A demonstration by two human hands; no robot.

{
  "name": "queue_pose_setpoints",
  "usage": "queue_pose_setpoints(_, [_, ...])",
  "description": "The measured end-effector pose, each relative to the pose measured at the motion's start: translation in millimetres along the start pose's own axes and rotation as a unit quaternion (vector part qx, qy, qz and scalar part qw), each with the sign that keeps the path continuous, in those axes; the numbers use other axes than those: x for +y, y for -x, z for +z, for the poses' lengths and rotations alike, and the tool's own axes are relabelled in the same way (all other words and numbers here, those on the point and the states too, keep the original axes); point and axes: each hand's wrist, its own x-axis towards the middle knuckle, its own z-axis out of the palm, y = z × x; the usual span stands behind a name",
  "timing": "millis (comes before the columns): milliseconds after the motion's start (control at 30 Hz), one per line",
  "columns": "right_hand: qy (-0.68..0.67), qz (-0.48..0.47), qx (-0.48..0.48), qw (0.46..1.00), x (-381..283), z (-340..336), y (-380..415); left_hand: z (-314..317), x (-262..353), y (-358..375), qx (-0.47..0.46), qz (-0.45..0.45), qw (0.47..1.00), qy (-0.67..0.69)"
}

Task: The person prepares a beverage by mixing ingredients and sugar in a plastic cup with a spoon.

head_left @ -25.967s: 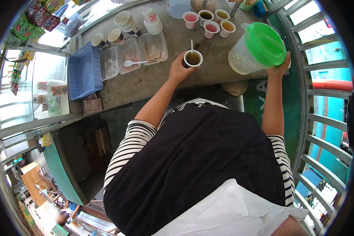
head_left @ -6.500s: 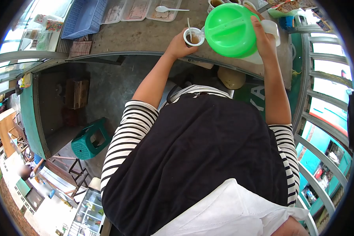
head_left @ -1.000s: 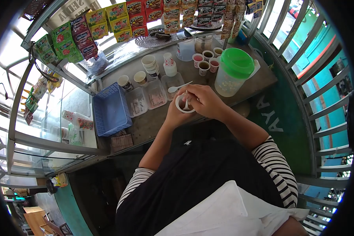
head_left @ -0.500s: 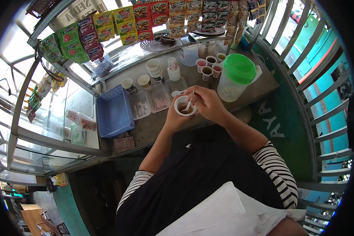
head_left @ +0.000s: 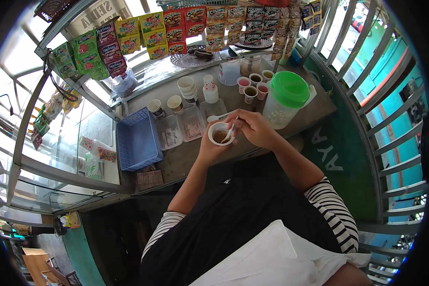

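My left hand (head_left: 211, 148) is wrapped round a small paper cup (head_left: 212, 128) with brown liquid in it. A white spoon (head_left: 229, 132) dips into the cup, its handle pinched by the fingers of my right hand (head_left: 253, 127). Just beyond my hands, another white spoon (head_left: 213, 117) lies by a small clear tray (head_left: 212, 109). Several filled cups (head_left: 250, 94) stand farther back, beside a clear pitcher with a green lid (head_left: 286, 97).
On the left sits a blue basket (head_left: 139, 142), next to clear trays (head_left: 170, 135). Behind them are stacked paper cups (head_left: 188, 88) and a white bottle (head_left: 210, 94). Sachet strips (head_left: 176, 28) hang over the counter's back; metal bars (head_left: 391, 128) line the right.
The cup has shifted slightly left and tilts a little differently in my left hand. The spoon has moved within the cup. The whole view has shifted slightly.
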Motion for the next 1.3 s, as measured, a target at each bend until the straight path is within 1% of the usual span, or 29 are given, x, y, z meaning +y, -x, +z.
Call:
queue_pose_setpoints(200, [-0.004,0.015,-0.013,1.000,-3,2,-5,4,9,0,0.001,-0.005,1.000,0.008])
queue_pose_setpoints(267, [0.073,-0.051,-0.019,0.996,-7,2,-7,2,6,1,0.003,0.001,1.000,-0.012])
queue_pose_setpoints(300, [0.074,-0.053,-0.019,0.996,-9,4,-7,2,7,0,0.005,0.010,0.999,-0.031])
queue_pose_setpoints(367, [0.153,-0.100,-0.005,0.983,-14,9,-5,2,11,-1,0.002,0.007,1.000,-0.020])
queue_pose_setpoints(500, [0.146,-0.098,0.006,0.984,-20,16,-4,4,8,2,-0.002,-0.014,1.000,-0.001])
queue_pose_setpoints(533, [0.126,-0.088,-0.001,0.988,-20,18,-3,4,7,2,-0.001,-0.015,1.000,-0.001])
queue_pose_setpoints(600, [0.106,-0.077,-0.007,0.991,-20,19,-2,3,3,3,-0.008,0.010,1.000,-0.019])
queue_pose_setpoints(667, [0.066,-0.020,-0.014,0.998,-18,20,-2,1,-5,3,-0.011,0.003,1.000,-0.018])
queue_pose_setpoints(733, [0.061,-0.035,0.003,0.998,-17,18,-3,3,-2,4,-0.015,-0.002,1.000,-0.017])
queue_pose_setpoints(800, [0.057,-0.049,0.020,0.997,-15,16,-4,5,3,5,-0.011,-0.011,0.999,0.041])
queue_pose_setpoints(833, [0.042,-0.031,0.027,0.998,-14,14,-5,6,4,5,-0.011,-0.011,0.999,0.041])
queue_pose_setpoints(900, [0.026,-0.015,0.036,0.999,-11,10,-6,6,7,3,0.002,0.022,1.000,-0.015])
queue_pose_setpoints(933, [0.024,-0.014,0.024,0.999,-7,8,-6,6,9,3,0.000,0.022,1.000,-0.016])
queue_pose_setpoints(1000, [0.023,-0.014,0.014,1.000,-5,3,-5,6,12,4,-0.001,-0.032,0.999,0.015])
queue_pose_setpoints(1033, [0.017,-0.009,-0.004,1.000,-5,1,-5,6,9,4,-0.002,-0.031,0.999,0.014])
queue_pose_setpoints(1100, [0.011,-0.006,-0.023,1.000,-7,-4,-6,7,4,2,-0.014,0.013,1.000,0.006])
queue_pose_setpoints(1200, [0.022,-0.005,-0.026,0.999,-10,-10,-8,9,6,3,-0.017,-0.001,1.000,-0.005])
queue_pose_setpoints(1267, [0.054,-0.062,-0.021,0.996,-8,-12,-8,8,-1,1,-0.019,0.012,0.999,-0.025])
queue_pose_setpoints(1300, [0.054,-0.063,-0.021,0.996,-7,-11,-9,9,0,0,-0.022,0.024,0.998,-0.045])
